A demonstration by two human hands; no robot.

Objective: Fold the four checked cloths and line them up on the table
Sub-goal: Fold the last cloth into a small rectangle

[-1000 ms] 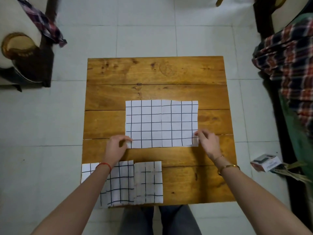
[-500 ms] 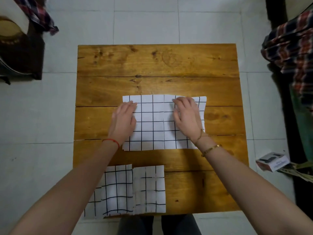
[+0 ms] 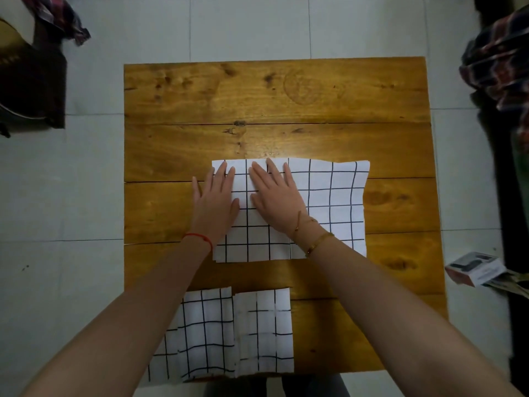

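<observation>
- Left hand [image 3: 216,202] lies flat, fingers spread, palm down on the left part of the checked cloth [image 3: 335,207] in the middle of the table [image 3: 286,96]; it grips nothing.
- Right hand [image 3: 276,196] lies just beside it, also flat and open, fingers pointing away from the person, pressing the same cloth.
- This cloth looks to me half-folded: a wide rectangle, its right edge a little wavy and free of either hand.
- Two folded cloths [image 3: 237,333] sit side by side at the near edge of the table, touching; the left one is partly hidden under the left forearm, and its corner seems to overhang the table.
- I count three cloths; a fourth I cannot see.
- Risk, as I judge it: both palms press on the left side only, so the loose right part may bunch or skew, and the next fold would come out crooked.
- A forearm could also nudge the near cloths, and the overhanging one might slide to the tiled floor [image 3: 86,196].
</observation>
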